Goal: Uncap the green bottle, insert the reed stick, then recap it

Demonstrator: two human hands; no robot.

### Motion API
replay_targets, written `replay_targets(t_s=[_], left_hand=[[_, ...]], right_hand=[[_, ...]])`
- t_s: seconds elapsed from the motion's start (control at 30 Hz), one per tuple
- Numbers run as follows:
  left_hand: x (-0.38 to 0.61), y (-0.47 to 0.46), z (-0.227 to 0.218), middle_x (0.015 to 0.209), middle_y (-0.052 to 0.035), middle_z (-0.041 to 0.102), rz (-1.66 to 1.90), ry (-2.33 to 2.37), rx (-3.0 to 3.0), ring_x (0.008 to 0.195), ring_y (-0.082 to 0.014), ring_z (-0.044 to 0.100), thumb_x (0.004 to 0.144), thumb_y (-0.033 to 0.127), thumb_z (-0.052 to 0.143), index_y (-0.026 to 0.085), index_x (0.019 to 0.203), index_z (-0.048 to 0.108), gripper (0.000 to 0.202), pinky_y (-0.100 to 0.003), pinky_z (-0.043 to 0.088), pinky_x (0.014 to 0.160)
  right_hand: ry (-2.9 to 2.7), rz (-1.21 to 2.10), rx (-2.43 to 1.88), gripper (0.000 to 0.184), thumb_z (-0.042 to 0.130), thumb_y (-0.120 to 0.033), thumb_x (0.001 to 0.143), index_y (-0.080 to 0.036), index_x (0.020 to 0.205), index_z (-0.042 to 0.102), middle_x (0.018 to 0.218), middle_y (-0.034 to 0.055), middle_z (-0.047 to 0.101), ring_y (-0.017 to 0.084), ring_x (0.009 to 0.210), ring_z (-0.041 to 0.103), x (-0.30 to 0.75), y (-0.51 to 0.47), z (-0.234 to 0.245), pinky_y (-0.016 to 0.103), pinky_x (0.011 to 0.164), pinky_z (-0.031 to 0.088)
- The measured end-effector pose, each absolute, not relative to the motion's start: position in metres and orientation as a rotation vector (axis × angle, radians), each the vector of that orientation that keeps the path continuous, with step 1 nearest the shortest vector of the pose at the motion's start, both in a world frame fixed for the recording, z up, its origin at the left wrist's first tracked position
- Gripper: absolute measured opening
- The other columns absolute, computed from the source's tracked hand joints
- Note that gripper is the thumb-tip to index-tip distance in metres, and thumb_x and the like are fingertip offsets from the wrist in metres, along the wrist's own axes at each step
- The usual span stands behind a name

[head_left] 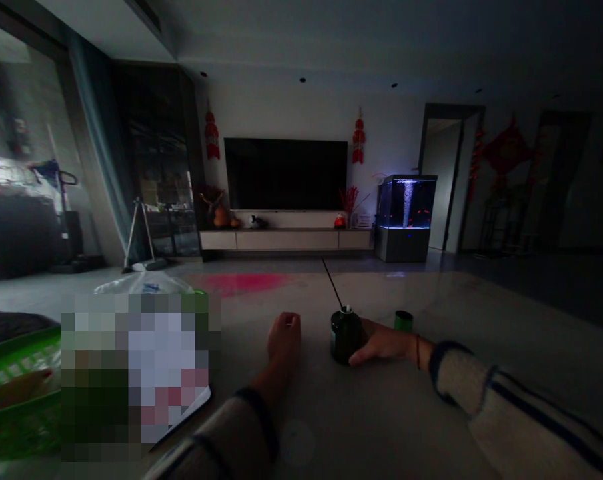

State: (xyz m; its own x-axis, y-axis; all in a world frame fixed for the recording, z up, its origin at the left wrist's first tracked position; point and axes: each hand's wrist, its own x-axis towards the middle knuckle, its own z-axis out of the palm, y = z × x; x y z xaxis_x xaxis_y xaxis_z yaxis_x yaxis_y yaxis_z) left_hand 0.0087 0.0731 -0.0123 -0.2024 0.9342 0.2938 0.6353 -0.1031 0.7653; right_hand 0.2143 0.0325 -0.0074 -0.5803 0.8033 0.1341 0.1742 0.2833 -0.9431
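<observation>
My right hand (381,343) is wrapped round a small dark green bottle (344,337) that stands on the pale table (361,413). A thin dark stick (331,283) rises out of the bottle's neck and leans to the left. My left hand (284,337) rests on the table to the left of the bottle, its fingers curled into a loose fist; nothing shows in it. Just behind my right hand stands a small green cap (403,321).
A green basket (19,393) sits at the table's left edge, beside a blurred-out patch and a clear plastic bag (141,283). Beyond the table are a dark television (285,175), a low cabinet (285,239) and a lit fish tank (406,217). The room is dim.
</observation>
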Motion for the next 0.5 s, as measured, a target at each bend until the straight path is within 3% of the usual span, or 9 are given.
replay_targets(t_s=[0.27,0.5], left_hand=[[0.010,0.071,-0.013,0.093,-0.0067,0.063,1.134,1.883,1.795,0.086,-0.0177,0.057,0.078,0.027,0.041,0.019,0.085,0.061,0.023,-0.025,0.039,0.069],[0.011,0.070,-0.014,0.092,-0.0060,0.065,1.009,1.867,1.875,0.084,-0.0194,0.058,0.077,0.032,0.042,0.020,0.084,0.063,0.025,-0.028,0.039,0.070]], right_hand=[[-1.827,1.156,-1.009,0.059,0.074,-0.021,0.051,-0.017,0.104,0.047,0.097,0.0040,0.056,0.019,0.092,0.053,0.196,0.032,-0.013,0.036,0.086,0.040],[-1.618,0.770,-1.194,0.073,0.075,-0.023,0.044,-0.016,0.107,0.039,0.101,0.0056,0.053,0.020,0.094,0.051,0.175,0.049,-0.034,0.036,0.085,0.039]])
